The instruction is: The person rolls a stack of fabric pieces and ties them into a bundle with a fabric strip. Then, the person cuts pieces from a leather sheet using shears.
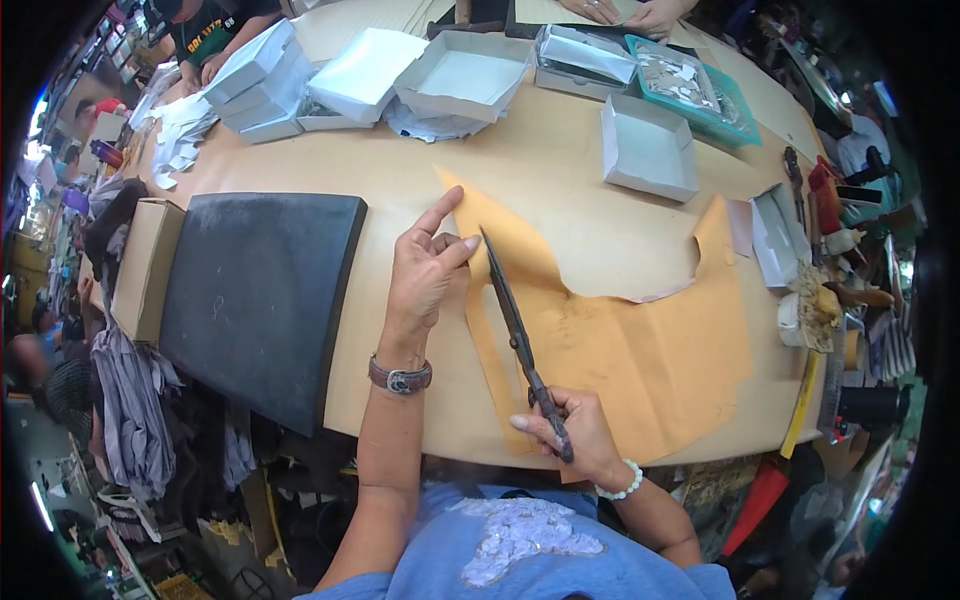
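Note:
A large piece of orange-yellow leather-like material (650,350) lies on the table, with a curved cutout in its far edge and a narrow strip along its left side. My left hand (425,265) pinches the left part of the sheet between thumb and fingers, index finger stretched toward the upper corner. Dark scissors (515,335) are gripped in my right hand (580,430) near the table's front edge. Their blades point up and left, and the tip lies at the sheet close to my left thumb. A wristband is on my left wrist, a beaded bracelet on my right.
A black slab (260,300) lies at the left beside a cardboard box (150,270). White boxes (465,75) and a teal basket (745,120) line the far side. Tools and a yellow ruler (800,405) are at right. Other people's hands (650,15) are at the far edge.

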